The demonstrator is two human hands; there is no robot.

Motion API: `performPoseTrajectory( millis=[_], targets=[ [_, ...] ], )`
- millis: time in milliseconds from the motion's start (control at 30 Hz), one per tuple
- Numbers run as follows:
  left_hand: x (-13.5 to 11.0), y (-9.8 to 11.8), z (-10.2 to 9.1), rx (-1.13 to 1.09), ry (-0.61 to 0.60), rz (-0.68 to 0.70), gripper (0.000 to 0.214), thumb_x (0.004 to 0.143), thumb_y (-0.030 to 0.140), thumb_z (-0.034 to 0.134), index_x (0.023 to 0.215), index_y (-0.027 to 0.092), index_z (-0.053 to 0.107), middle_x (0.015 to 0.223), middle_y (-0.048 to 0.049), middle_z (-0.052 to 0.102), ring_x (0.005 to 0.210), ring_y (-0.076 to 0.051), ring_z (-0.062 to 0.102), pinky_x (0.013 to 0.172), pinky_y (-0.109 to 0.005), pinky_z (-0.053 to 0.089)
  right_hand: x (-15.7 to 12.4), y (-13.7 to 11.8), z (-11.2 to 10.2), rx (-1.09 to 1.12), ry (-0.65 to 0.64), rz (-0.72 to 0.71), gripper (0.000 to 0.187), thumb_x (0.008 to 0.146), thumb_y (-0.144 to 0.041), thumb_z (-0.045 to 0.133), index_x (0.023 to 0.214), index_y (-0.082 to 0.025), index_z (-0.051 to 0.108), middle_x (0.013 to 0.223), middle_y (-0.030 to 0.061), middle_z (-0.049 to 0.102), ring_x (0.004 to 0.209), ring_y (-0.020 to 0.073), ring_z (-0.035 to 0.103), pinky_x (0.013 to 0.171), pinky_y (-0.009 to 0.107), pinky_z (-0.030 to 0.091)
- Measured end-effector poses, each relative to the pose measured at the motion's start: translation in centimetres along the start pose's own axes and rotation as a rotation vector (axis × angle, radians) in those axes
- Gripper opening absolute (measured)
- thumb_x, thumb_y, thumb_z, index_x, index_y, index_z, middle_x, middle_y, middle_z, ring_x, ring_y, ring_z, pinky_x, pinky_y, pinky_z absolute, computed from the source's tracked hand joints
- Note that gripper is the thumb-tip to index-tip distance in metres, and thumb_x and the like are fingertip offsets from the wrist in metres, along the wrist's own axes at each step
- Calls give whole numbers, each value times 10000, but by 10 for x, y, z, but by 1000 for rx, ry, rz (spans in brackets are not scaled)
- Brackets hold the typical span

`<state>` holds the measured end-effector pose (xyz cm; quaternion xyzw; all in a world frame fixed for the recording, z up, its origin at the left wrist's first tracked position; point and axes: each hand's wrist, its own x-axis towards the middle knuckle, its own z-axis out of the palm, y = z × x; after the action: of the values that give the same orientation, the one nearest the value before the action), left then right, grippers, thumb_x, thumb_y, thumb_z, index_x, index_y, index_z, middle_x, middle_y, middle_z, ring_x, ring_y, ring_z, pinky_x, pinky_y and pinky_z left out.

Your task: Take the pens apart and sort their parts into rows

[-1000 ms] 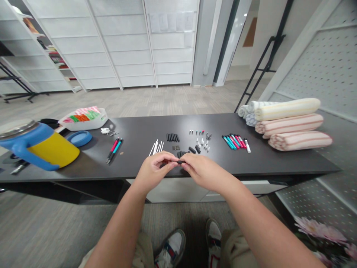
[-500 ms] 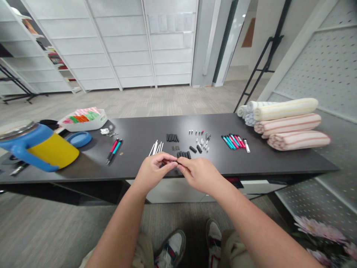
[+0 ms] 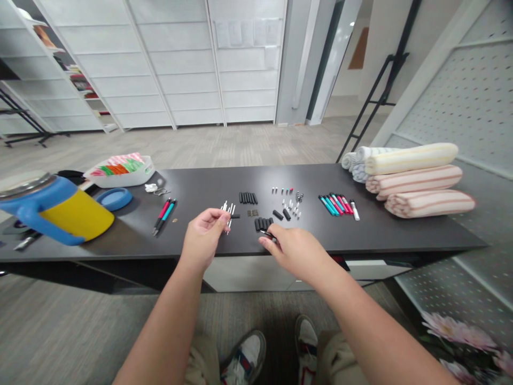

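Right hand [image 3: 294, 251] pinching a short black pen part [image 3: 267, 233] between closely set fingers [image 3: 266, 240], just beside the row of black pen barrels [image 3: 263, 224] on the dark table [image 3: 208, 184]. Left hand [image 3: 204, 235] up among the white refills [image 3: 226, 211], its fingers narrow, though whether any refill sits between them, impossible to tell. Chief risk: too light a pinch on so slim a part, and with it a slip onto the table and a roll in among the barrels. Another: a careless knock from the left knuckles, enough to scatter the thin refills or the short black piece [image 3: 235, 216] just beside them.
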<state>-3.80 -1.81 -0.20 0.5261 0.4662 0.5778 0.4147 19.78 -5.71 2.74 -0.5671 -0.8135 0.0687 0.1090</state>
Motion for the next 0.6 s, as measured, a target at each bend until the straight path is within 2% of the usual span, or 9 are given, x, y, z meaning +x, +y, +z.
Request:
performPoseTrajectory(
  millis=[67, 133, 267, 400, 600],
  targets=[
    [4, -2, -4, -60, 65, -7, 299, 838, 425, 837, 948, 166, 735, 804, -16, 720, 674, -114, 638, 685, -231, 512, -4, 9, -4, 33, 25, 16, 311, 1076, -495, 488, 983, -232, 626, 750, 13, 739, 699, 209, 711, 578, 302, 257],
    [5, -3, -4, -20, 39, -12, 296, 834, 425, 839, 944, 168, 741, 820, -22, 725, 694, -118, 644, 687, -232, 509, -7, 18, -8, 54, 85, 61, 309, 1068, -499, 500, 976, -235, 631, 729, 6, 729, 683, 205, 702, 583, 299, 269],
    [-3, 1, 5, 277, -57, 66, 237, 874, 424, 791, 933, 197, 757, 821, -24, 743, 747, -154, 677, 713, -264, 514, -5, 31, -7, -15, 204, 239, 267, 1053, -469, 526, 1059, -241, 664, 743, 20, 744, 664, 215, 692, 587, 301, 279],
    [-9, 8, 13, 530, -74, 183, 161, 900, 383, 745, 923, 224, 764, 808, -4, 749, 740, -167, 690, 753, -298, 520, 0, 37, -2, -69, 197, 344, 219, 1038, -423, 545, 1069, -256, 685, 757, 31, 759, 662, 219, 686, 590, 295, 290],
    [-7, 6, 12, 552, -94, 195, 147, 908, 357, 728, 980, 232, 754, 813, 9, 741, 738, -164, 683, 749, -297, 530, 4, 35, 4, -77, 212, 380, 226, 1033, -418, 547, 1112, -264, 692, 788, 39, 772, 685, 234, 705, 591, 298, 321]
  ],
)
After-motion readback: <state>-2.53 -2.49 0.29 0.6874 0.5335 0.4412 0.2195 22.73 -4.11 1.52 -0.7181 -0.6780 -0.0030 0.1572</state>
